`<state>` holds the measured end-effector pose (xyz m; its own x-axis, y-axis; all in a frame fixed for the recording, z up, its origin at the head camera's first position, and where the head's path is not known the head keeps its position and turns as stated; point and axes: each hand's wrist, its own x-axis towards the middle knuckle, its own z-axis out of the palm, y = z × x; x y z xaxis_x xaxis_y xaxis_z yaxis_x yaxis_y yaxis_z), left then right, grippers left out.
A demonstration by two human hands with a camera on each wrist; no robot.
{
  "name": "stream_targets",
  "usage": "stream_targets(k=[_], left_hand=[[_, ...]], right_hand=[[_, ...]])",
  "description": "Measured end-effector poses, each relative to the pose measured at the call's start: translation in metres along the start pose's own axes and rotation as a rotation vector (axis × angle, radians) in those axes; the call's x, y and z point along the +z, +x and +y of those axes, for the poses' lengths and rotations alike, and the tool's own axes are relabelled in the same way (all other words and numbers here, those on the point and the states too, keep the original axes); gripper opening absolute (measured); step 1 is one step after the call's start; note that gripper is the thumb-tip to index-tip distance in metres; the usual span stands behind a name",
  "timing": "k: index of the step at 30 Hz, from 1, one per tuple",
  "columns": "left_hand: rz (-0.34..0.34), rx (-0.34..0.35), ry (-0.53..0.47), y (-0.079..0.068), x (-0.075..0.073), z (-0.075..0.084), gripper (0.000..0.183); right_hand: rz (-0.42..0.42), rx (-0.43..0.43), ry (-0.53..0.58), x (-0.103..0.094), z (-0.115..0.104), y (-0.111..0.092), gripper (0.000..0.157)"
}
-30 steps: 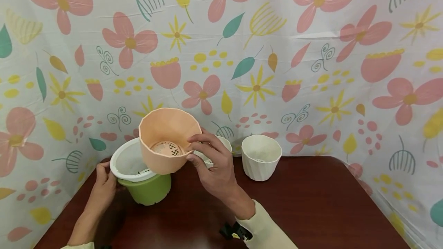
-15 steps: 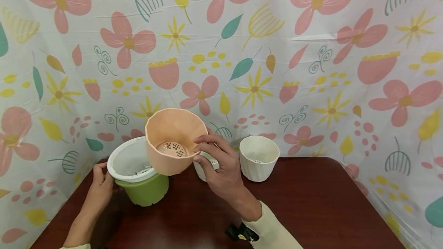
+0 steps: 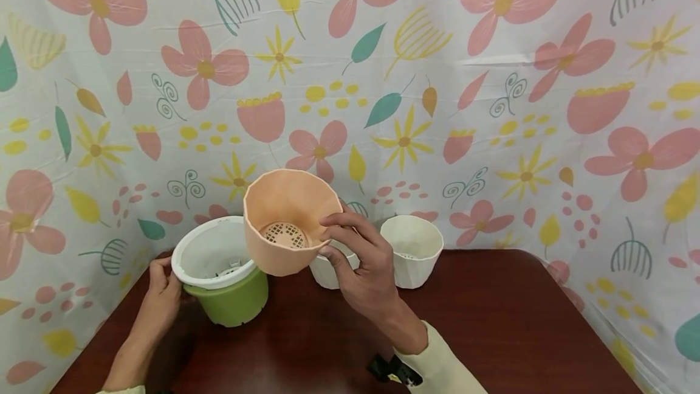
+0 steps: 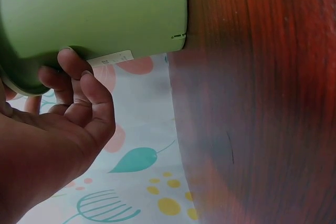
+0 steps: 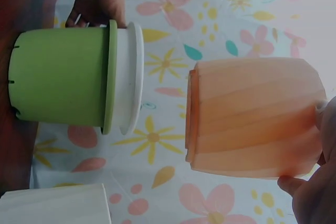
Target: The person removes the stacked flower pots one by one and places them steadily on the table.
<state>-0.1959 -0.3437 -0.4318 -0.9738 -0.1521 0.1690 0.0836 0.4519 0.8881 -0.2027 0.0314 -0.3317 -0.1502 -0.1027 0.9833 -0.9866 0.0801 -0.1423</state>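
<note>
My right hand [image 3: 369, 272] pinches the rim of a peach flower pot [image 3: 292, 199], fingers inside and thumb outside. The pot is tilted so that its perforated bottom shows through the mouth. In the right wrist view this peach pot [image 5: 252, 119] hangs apart from a green pot [image 5: 63, 77]. A white pot [image 3: 188, 275] is nested in the green one, its rim standing above the green rim. My left hand [image 3: 155, 306] holds this stack at its left side, with curled fingers [image 4: 97, 90] at the green rim in the left wrist view. The stack stands on the table.
Two white faceted pots stand at the back of the dark red table [image 3: 492, 321]. The right one [image 3: 412, 260] is partly behind my hand, and the left one [image 3: 326, 273] is mostly covered by it. A flowered cloth [image 3: 426, 90] hangs behind the table.
My right hand has carried the peach pot to the right, away from over the white rim, which now shows more. The left hand and the nested pots stay nearly in place.
</note>
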Motion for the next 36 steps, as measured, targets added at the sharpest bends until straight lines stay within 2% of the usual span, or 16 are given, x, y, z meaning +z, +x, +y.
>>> stream_targets(k=[6, 13, 20, 27, 36], left_hand=[[0.015, 0.017, 0.011, -0.001, 0.000, -0.002, 0.049], [0.013, -0.010, 0.001, 0.001, 0.004, -0.001, 0.050], [0.008, 0.012, 0.000, 0.002, 0.003, 0.000, 0.048], [0.005, 0.000, 0.013, 0.001, 0.003, -0.001, 0.049], [0.017, 0.010, 0.007, 0.000, 0.003, 0.001, 0.049]], right_hand=[[0.009, -0.017, -0.006, -0.008, -0.001, -0.001, 0.015], [0.012, -0.019, 0.010, -0.019, 0.001, -0.002, 0.015], [0.000, -0.012, -0.026, -0.029, 0.000, -0.008, 0.016], [-0.011, 0.009, -0.068, -0.036, 0.002, -0.008, 0.015], [-0.006, -0.018, -0.092, -0.040, 0.003, -0.008, 0.017]])
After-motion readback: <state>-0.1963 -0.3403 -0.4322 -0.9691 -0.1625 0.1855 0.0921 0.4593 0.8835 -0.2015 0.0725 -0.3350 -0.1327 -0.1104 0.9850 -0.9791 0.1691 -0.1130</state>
